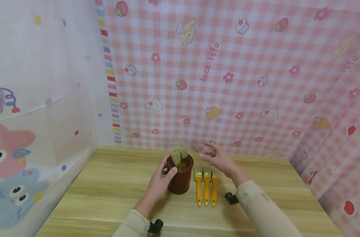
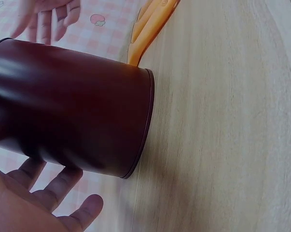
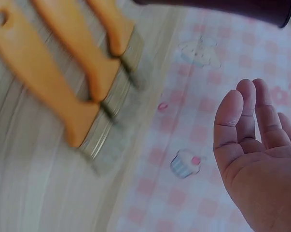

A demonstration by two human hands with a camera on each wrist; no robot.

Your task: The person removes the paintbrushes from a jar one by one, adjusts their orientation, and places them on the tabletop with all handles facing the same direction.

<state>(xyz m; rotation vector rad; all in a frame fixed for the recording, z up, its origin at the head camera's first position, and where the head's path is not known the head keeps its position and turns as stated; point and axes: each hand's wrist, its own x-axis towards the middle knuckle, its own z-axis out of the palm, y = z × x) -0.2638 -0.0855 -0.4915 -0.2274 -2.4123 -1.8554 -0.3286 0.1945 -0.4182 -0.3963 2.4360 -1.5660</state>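
A dark red cylindrical holder (image 1: 179, 181) stands upright on the wooden table. Paintbrushes (image 1: 180, 154) stick out of it with their pale bristles up; their handles are hidden inside. My left hand (image 1: 161, 179) grips the holder from the left, thumb at the near rim and fingers round the far side. In the left wrist view, the fingertips touch the wall of the holder (image 2: 73, 106). To its right lie three paintbrushes (image 1: 207, 187) with yellow-orange handles, side by side, bristles away from me. Above their bristle ends hovers my right hand (image 1: 219, 161), fingers loosely bent and holding nothing.
The wooden table (image 1: 120, 184) ends at the back against a pink checked cloth (image 1: 242, 95). A white cloth with cartoon figures (image 1: 58, 108) hangs on the left. Black wrist mounts (image 1: 156, 226) sit below both sleeves.
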